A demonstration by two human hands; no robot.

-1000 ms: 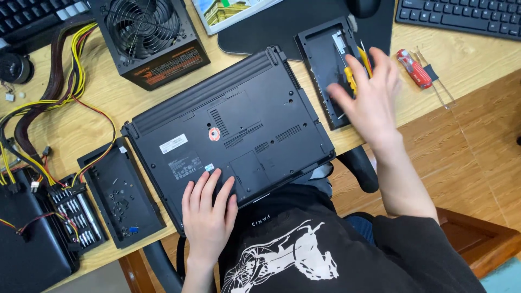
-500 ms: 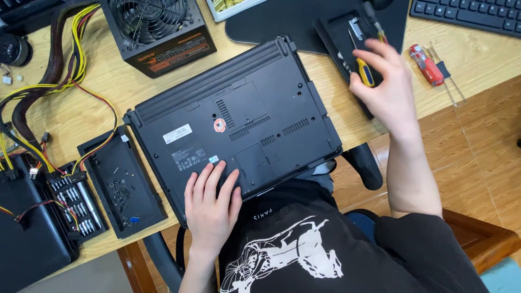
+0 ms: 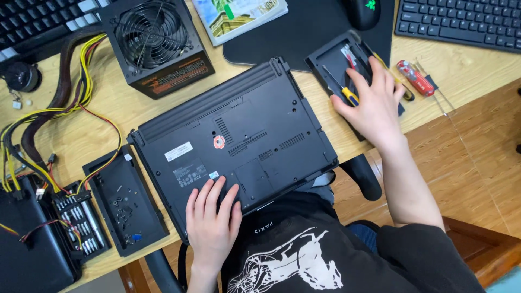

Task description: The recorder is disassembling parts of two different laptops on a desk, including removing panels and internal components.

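Note:
A black laptop (image 3: pixel 239 135) lies upside down on the wooden desk, its base facing up. My left hand (image 3: pixel 213 217) rests flat on the base near the front edge, fingers apart. My right hand (image 3: pixel 372 106) is spread over a shallow black tray (image 3: pixel 325 59) to the right of the laptop, with its fingertips on the tools inside. A screwdriver with a yellow and blue handle (image 3: pixel 347 93) lies in the tray beside my thumb. I cannot see any tool gripped in that hand.
A red screwdriver (image 3: pixel 415 78) lies right of the tray. A power supply (image 3: pixel 154 43) with yellow and red cables (image 3: pixel 81 97) stands at the back left. A removed black cover (image 3: pixel 127 201) holding loose screws and a bit set (image 3: pixel 78 222) lie left. A keyboard (image 3: pixel 461 21) and mouse (image 3: pixel 362 12) sit behind.
My right hand has shifted a little over the tray, its fingers moving among the tools. My left hand has stayed flat on the laptop base. The view moved slightly.

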